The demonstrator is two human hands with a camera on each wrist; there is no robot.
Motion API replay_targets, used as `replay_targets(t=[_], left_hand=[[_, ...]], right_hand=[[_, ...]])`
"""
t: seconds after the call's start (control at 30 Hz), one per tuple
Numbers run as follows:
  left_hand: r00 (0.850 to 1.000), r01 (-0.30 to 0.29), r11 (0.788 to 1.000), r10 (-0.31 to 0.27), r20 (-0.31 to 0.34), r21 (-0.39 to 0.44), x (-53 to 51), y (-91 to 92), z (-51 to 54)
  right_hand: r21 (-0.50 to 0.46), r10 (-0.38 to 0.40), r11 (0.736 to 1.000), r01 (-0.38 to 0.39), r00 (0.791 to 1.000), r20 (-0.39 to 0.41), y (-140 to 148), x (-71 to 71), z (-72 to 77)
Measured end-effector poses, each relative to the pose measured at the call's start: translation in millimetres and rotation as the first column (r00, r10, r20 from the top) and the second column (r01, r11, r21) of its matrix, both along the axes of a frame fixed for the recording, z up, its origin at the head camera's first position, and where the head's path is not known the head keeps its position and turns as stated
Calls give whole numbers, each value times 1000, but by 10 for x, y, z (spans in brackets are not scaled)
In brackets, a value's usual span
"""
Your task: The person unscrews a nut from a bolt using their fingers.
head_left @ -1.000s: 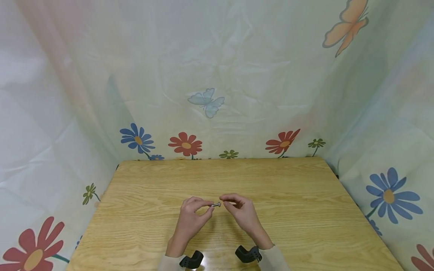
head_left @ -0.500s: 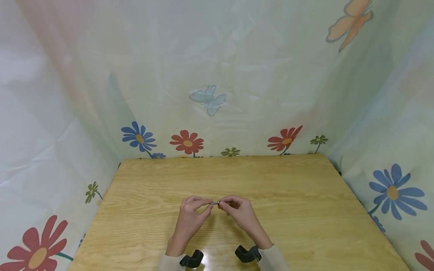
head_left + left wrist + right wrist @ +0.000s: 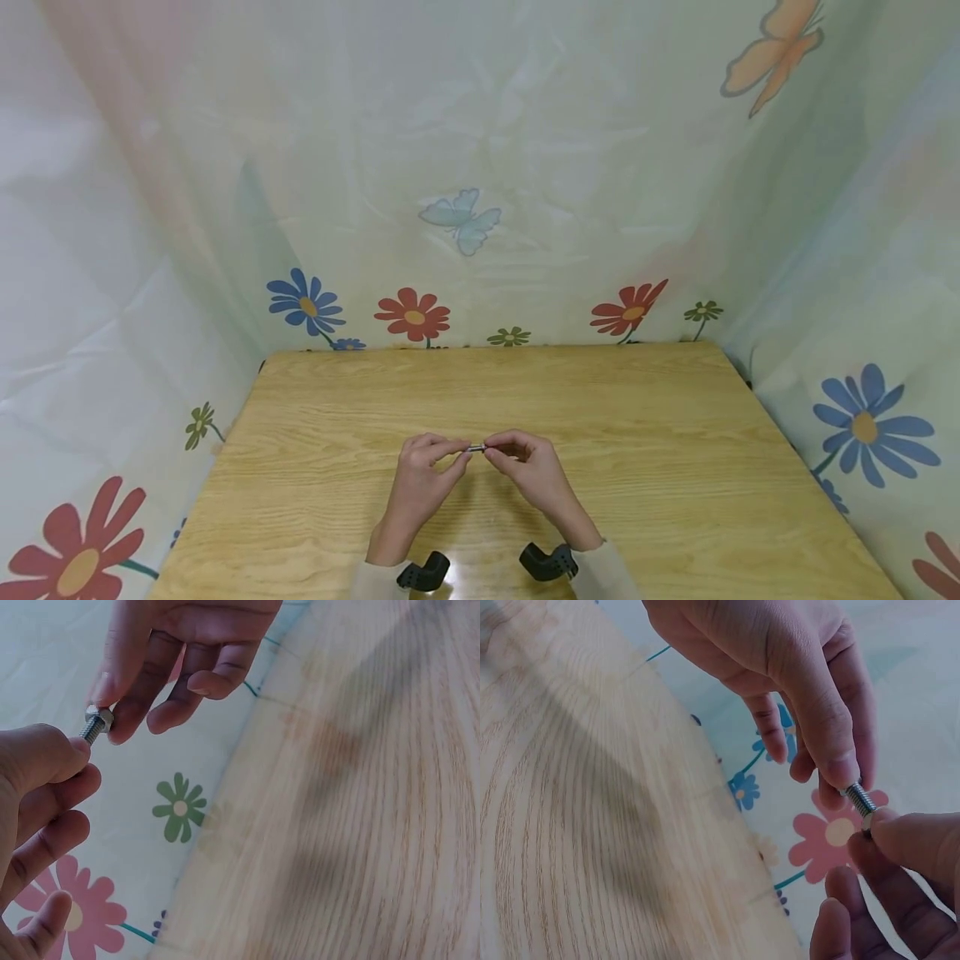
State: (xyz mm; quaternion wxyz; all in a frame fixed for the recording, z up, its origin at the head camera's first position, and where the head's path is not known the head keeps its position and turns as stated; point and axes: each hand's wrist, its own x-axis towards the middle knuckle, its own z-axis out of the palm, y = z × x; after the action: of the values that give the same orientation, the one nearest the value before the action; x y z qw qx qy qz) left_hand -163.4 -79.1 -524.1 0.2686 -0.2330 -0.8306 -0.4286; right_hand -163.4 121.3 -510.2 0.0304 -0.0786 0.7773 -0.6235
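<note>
Above the table, a small silver bolt (image 3: 476, 448) spans the gap between the two hands, lying about level. My left hand (image 3: 423, 479) pinches one end of it between thumb and fingertips, which cover that end. At the other end, a hex nut (image 3: 98, 718) sits around the thread in the left wrist view. My right hand (image 3: 536, 473) pinches this nut end with thumb and index finger. Bare thread (image 3: 861, 799) shows between the two grips in the right wrist view. The other fingers of both hands are loosely bent.
Below the hands lies a wooden table (image 3: 480, 383). A pale curtain (image 3: 555, 167) printed with flowers and butterflies surrounds it at the back and sides. Black wrist devices (image 3: 423, 573) sit at both sleeves.
My right hand's thumb and index finger, apart from the bolt a second ago, have closed on its nut end. The left hand keeps its pinch. The head view has shifted slightly.
</note>
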Motion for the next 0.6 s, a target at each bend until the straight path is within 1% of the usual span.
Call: replay_targets(t=[0.07, 0.23, 0.3, 0.37, 0.47, 0.53, 0.6], left_hand=[[1000, -3, 1000, 3, 5, 7, -8, 15, 3], [1000, -11, 1000, 11, 3, 18, -16, 38, -1], [1000, -16, 1000, 16, -1, 21, -15, 42, -3], [1000, -21, 999, 21, 1, 26, -12, 40, 1], [1000, -21, 999, 21, 10, 38, -10, 35, 10], [1000, -17, 999, 16, 19, 41, -12, 31, 10], [1000, -11, 999, 10, 29, 42, -12, 26, 8]], right_hand=[[-8, -1, 1000, 1, 1000, -11, 10, -1, 5], [-70, -7, 998, 3, 998, -62, 24, -3, 11], [-76, -22, 997, 17, 997, -68, 29, -8, 10], [-71, -40, 997, 36, 998, -51, 34, -11, 11], [-48, -64, 997, 64, 998, 1, 31, -15, 19], [-40, -62, 997, 63, 998, 32, 24, -13, 21], [-28, -42, 999, 43, 998, 46, 15, -12, 15]])
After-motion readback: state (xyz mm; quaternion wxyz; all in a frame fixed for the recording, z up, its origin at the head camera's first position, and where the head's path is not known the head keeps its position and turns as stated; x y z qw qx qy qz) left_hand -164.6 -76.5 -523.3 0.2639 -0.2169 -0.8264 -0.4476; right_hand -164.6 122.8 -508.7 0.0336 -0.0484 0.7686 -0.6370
